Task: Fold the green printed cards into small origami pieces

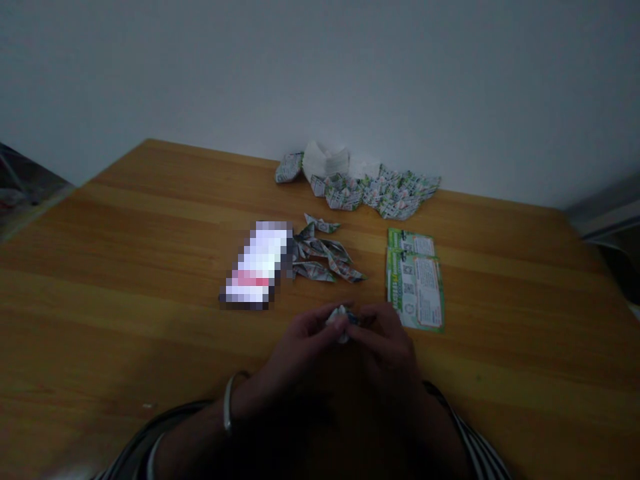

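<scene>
Between my two hands, near the front middle of the table, is a small piece of folded paper (342, 333), whitish with some blue. My left hand (306, 337) pinches it from the left, thumb on top. From the right, my right hand (387, 340) grips the same paper with its thumb and fingers. Much of the paper is covered by my fingertips, so its full shape is hidden. Just beyond my hands lie several folded printed-paper pieces (333, 253), narrow and pointed. Close to my right hand are flat green-and-white printed leaflets (417, 290), overlapping one another.
A phone with a lit, blurred screen (257, 263) lies left of the folded pieces. Against the wall (320, 73) stand several more folded paper pieces (387, 193) and some white paper (323, 162). Everything rests on a wooden table (125, 267).
</scene>
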`<state>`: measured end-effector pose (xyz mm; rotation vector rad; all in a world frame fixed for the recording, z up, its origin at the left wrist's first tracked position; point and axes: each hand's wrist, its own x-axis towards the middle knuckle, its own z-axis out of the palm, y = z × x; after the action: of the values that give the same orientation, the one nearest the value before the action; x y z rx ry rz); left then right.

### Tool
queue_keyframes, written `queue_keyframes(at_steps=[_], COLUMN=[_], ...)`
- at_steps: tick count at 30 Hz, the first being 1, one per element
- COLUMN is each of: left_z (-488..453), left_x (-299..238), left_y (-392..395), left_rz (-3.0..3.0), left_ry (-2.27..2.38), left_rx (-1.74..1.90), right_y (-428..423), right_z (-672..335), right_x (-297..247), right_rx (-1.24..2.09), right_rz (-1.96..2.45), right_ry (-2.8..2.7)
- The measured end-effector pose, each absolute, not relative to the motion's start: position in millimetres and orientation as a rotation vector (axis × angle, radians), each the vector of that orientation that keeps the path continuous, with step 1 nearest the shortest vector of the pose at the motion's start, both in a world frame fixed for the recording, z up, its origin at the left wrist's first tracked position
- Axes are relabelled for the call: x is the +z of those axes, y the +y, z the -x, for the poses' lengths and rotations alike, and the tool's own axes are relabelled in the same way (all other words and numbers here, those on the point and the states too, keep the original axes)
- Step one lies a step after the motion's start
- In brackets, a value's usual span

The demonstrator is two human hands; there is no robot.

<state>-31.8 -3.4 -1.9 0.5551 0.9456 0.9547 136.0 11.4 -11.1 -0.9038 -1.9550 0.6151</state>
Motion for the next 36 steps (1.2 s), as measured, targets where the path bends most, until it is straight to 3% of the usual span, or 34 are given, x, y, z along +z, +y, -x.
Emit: queue_keyframes(at_steps=[5, 15, 27, 36], left_z=[34.3, 29.6, 40.4, 35.7], left_x=[2.9, 8.6, -3.8, 0.1], left_y=[-1.3, -11.2, -10.6, -12.4], left_rz=[-0.727, -0.979, -1.747, -1.887], left_ry=[1.115, 1.235, 1.237, 1.341], left_rx=[0.979, 1.135, 0.747, 0.691], right_y=[6.6, 0.3, 5.3, 4.7], right_z=[-135.3, -128.8, -130.7, -127.0], right_x=[-12.4, -8.5, -5.0, -8.3], right_rx=[0.984, 0.791, 1.060, 1.119], right_rz=[1.065, 1.179, 1.166, 1.223], right_ry=[-1.704, -1.837, -1.667, -1.513])
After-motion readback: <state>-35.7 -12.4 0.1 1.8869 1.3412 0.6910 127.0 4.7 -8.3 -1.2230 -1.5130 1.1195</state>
